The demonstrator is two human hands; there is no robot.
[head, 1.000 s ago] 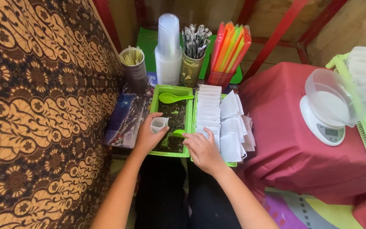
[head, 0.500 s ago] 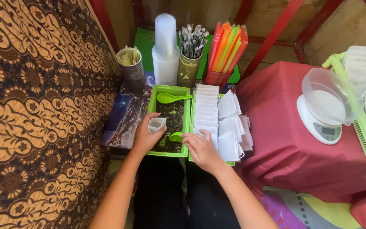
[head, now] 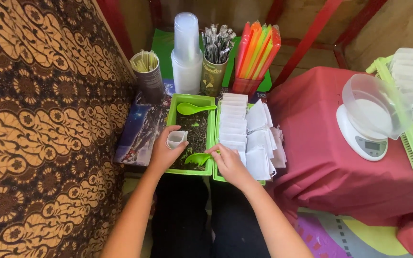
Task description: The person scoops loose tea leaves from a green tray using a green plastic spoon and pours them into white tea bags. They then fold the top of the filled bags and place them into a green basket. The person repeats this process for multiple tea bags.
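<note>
Green tray (head: 211, 138) beside red-draped table (head: 311, 157)

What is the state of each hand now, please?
Left hand: closed around a small clear cup, over the green tray.
Right hand: closed on the handle of a green spoon.

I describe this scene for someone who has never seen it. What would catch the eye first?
Probably the bright bundle of coloured straws standing at the back, beside a tall stack of clear cups. In the middle, the left hand holds a small clear pouch over a green tray of dark dried leaves, while the right hand grips a green spoon. At the right, a white kitchen scale sits on a red cloth.
</note>
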